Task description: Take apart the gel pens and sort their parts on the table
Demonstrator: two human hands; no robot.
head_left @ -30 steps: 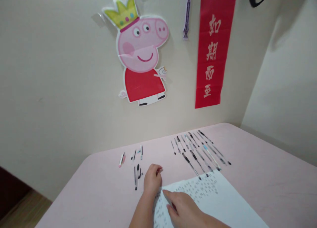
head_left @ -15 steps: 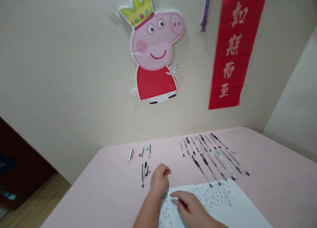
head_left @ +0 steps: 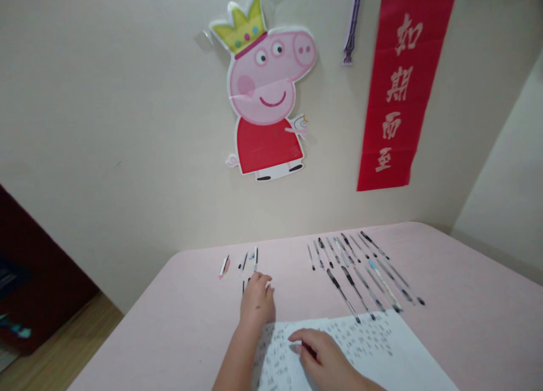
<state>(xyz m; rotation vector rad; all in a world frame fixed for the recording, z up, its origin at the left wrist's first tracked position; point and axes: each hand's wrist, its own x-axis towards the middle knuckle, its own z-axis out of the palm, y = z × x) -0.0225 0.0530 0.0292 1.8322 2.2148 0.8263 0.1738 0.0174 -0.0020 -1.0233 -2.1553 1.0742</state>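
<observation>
My left hand (head_left: 257, 300) hangs over the left part of the table, palm down, fingers loosely bent and a little apart. No object shows in it. It covers most of a small group of black pens, with one thin black pen (head_left: 243, 287) peeking out beside it. A white-and-black pen (head_left: 255, 258) lies just beyond its fingertips. On the handwritten paper sheets (head_left: 419, 357) rests my right hand (head_left: 324, 357), index finger stretched out and thumb apart from it, nothing between them.
Two rows of gel pens (head_left: 358, 297) lie slanted on the right of the pink table (head_left: 148, 323). At the far left are a white-and-pink item (head_left: 223, 267) and a short black pen (head_left: 245, 261). Behind rises a wall with a pig cutout (head_left: 269, 147) and a red banner (head_left: 392, 136).
My left hand has moved left, from beside the small pen group to over it, uncovering more of the paper. My right hand stays almost in place on the sheets.
</observation>
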